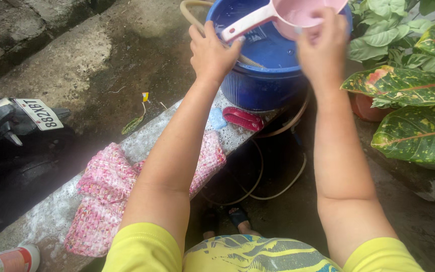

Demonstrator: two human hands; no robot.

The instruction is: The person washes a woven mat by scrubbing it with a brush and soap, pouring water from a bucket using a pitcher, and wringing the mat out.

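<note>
My left hand grips the white handle of a pink water dipper held over a blue bucket of water. My right hand is raised against the dipper's bowl, fingers curled on its near side. On a wet concrete ledge below my left arm lies a pink woven cloth. A red scrub brush and a pale blue soap piece rest on the ledge by the bucket.
A tan hose curls into the bucket and loops on the ground. Large spotted-leaf potted plants stand at the right. A motorbike's rear with plate is at left. A white and red container lies at bottom left.
</note>
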